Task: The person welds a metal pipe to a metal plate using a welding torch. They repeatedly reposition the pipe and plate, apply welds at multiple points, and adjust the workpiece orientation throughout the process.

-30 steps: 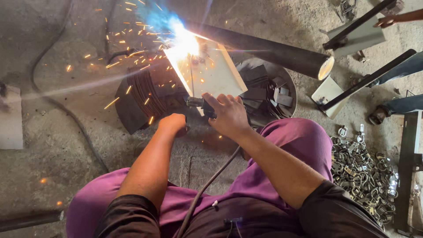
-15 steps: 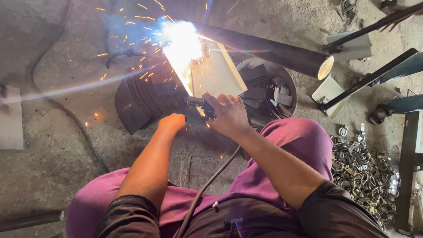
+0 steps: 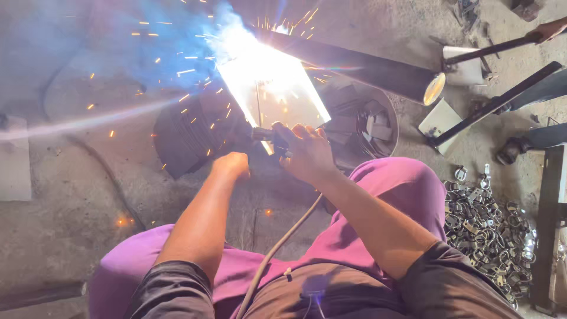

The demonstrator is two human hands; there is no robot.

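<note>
Here, right hand (image 3: pixel 307 150) is curled tight round the dark electrode holder (image 3: pixel 266 134), arm stretched fwd w/ wrist bent, its pale cable (image 3: pixel 277 251) trailing back between the knees; left hand (image 3: pixel 231 165) is a closed fist just beside it, forearm straight, but can't tell if it grips anything. The holder's tip meets a flat, shiny metal plate (image 3: pixel 292 103) at a white-blue arc throwing sparks, on the rough concrete floor (image 3: pixel 65 195), w/ a dark round pipe (image 3: pixel 366 68) behind & a heap of small metal rings (image 3: pixel 490 227) at right.

Blinding arc glare (image 3: pixel 260 71) (blue haze around), daylit floor (image 3: pixel 71 236).
</note>
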